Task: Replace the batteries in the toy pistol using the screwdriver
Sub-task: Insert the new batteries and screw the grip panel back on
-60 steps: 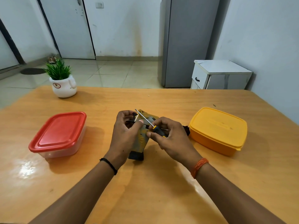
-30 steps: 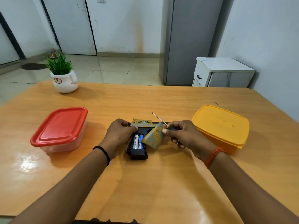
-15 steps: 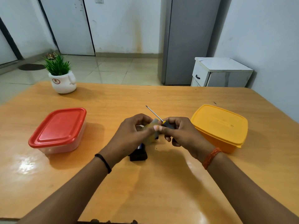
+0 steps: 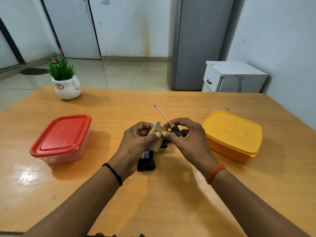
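Toy pistol (image 4: 146,164) black, open; camouflage cover (image 4: 156,140) pinched in left fingers (image 4: 158,134), screwdriver (image 4: 168,123) in right fingers (image 4: 165,133)

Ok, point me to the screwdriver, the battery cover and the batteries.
screwdriver (image 4: 176,130), head view, black and yellow handle.
battery cover (image 4: 154,141), head view, its flat face.
batteries (image 4: 146,153), head view, exposed part in the grip.

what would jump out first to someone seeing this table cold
The two hands meeting mid-table: the left hand holds a yellowish battery cover, and the right hand grips a screwdriver whose shaft points up and away. Just below them the black toy pistol lies open with batteries showing. Bright boxes flank them: a red-lidded box on the left, a yellow box on the right.
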